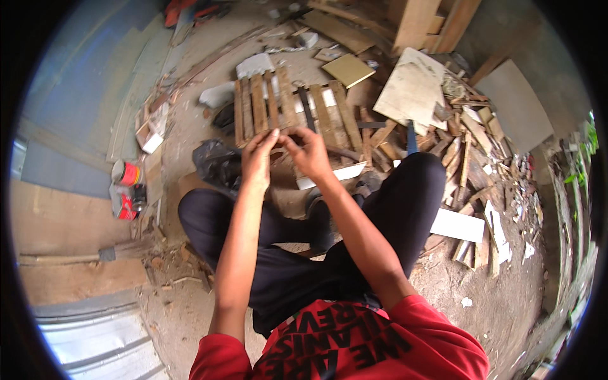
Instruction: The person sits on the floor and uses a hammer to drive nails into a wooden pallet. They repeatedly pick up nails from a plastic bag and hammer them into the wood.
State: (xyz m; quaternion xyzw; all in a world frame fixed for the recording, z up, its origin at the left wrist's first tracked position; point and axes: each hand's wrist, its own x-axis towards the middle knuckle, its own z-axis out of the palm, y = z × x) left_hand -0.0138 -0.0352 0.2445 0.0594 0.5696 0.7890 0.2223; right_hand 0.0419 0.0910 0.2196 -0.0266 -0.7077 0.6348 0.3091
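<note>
Both of my hands meet in front of my knees, above the near edge of a slatted wooden pallet [258, 104]. My left hand [256, 159] has its thumb and fingers pinched together. Close against it, my right hand [308, 154] pinches too, fingertips nearly touching the left ones. Whatever lies between the fingertips is too small to make out. A crumpled black plastic bag [214, 159] lies just left of my left hand. Below my right hand, a narrow white-faced strip of board [332, 175] rests near my feet.
Scrap wood [465, 142] is heaped on the right, with a large pale board [411, 85] leaning on it. A yellowish panel [348, 69] lies beyond the pallet. At left stand red-labelled cans [126, 173] near a white box [150, 137]. A white board piece [457, 225] lies by my right knee.
</note>
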